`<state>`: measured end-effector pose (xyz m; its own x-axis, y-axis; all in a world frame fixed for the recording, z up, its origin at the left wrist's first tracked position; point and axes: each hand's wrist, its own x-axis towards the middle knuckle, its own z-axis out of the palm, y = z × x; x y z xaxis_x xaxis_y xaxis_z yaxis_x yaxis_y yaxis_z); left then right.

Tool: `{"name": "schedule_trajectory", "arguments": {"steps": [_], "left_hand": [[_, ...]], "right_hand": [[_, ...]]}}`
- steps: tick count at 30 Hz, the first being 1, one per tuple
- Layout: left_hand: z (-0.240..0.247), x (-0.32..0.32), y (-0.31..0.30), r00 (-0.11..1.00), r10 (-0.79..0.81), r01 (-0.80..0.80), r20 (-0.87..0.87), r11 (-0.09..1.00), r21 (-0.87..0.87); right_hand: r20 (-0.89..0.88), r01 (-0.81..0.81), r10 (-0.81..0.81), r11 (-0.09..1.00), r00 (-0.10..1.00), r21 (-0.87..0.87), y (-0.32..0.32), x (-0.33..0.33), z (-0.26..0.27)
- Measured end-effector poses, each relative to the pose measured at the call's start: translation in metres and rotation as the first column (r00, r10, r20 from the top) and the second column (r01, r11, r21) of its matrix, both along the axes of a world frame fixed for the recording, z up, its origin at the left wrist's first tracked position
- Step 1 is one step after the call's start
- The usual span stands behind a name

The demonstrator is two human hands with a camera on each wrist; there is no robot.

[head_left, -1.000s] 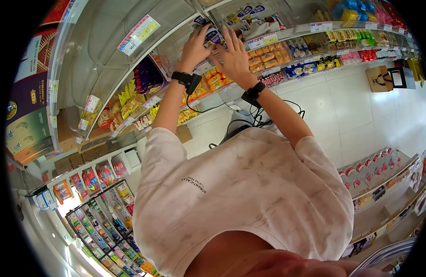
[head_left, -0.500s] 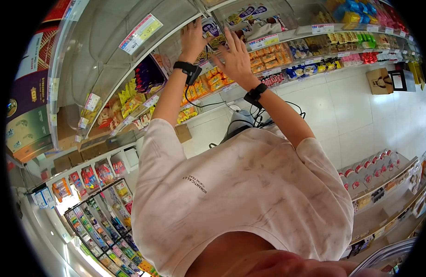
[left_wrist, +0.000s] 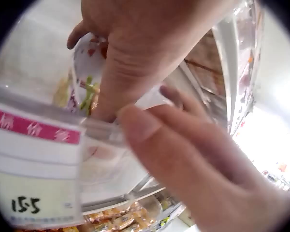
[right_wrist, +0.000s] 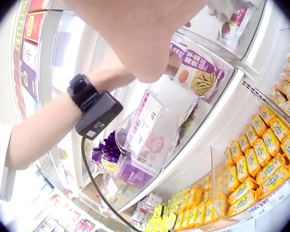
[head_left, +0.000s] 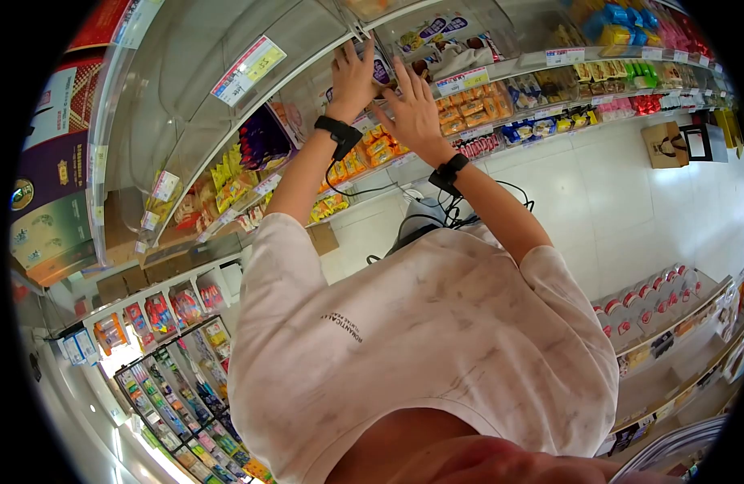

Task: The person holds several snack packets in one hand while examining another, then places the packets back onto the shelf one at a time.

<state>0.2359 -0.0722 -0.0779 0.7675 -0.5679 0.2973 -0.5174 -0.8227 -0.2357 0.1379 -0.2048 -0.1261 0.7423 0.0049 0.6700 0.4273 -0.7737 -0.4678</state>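
Note:
My left hand (head_left: 353,87) reaches into a clear plastic shelf bin, fingers extended, beside a purple-and-white snack packet (head_left: 381,69). In the right wrist view that packet (right_wrist: 202,75) stands in the bin, its front showing green sticks of food; fingers overlap its left edge. My right hand (head_left: 416,114) is just right of it, fingers straight and spread over the bin's front edge. The left wrist view has the left hand (left_wrist: 140,48) large at the top and the right hand (left_wrist: 183,159) at lower right, behind a price tag (left_wrist: 34,164) reading 15.5.
Curved clear bin walls and a price label (head_left: 248,71) stand left of the hands. Orange-wrapped snacks (head_left: 473,105) fill lower bins. A black cable (head_left: 364,194) hangs from the left wrist strap. Paper bags (head_left: 664,143) stand on the floor at right.
The left hand moved up and left off the packet, then came back down and right beside it. The right hand has shifted only slightly, with its fingers still spread.

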Motion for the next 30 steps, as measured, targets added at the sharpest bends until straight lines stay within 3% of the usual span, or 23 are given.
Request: {"name": "schedule_trajectory", "arguments": {"steps": [3, 9, 18, 21, 30], "left_hand": [[0.000, 0.000, -0.003, 0.994, 0.036, -0.050, -0.108, 0.990, -0.128], [-0.012, 0.004, -0.003, 0.999, -0.028, 0.033, 0.033, 0.987, -0.159], [-0.010, -0.003, 0.006, 0.996, -0.038, 0.053, 0.082, 0.981, -0.185], [-0.001, -0.003, 0.005, 0.997, -0.072, 0.071, 0.002, 0.979, -0.192], [-0.004, 0.008, 0.009, 0.998, -0.057, 0.061, 0.032, 0.993, -0.104]], "right_hand": [[0.005, 0.005, -0.005, 1.000, 1.000, -0.007, -0.001, 0.000, -0.001], [0.019, 0.005, -0.005, 1.000, 1.000, 0.000, -0.001, 0.000, 0.001], [-0.031, -0.018, 0.018, 1.000, 0.999, -0.016, -0.002, 0.000, -0.003], [-0.035, -0.015, 0.014, 1.000, 0.999, -0.021, -0.001, -0.001, -0.003], [-0.044, -0.031, 0.030, 0.999, 0.999, -0.022, -0.002, -0.001, -0.003]]}}
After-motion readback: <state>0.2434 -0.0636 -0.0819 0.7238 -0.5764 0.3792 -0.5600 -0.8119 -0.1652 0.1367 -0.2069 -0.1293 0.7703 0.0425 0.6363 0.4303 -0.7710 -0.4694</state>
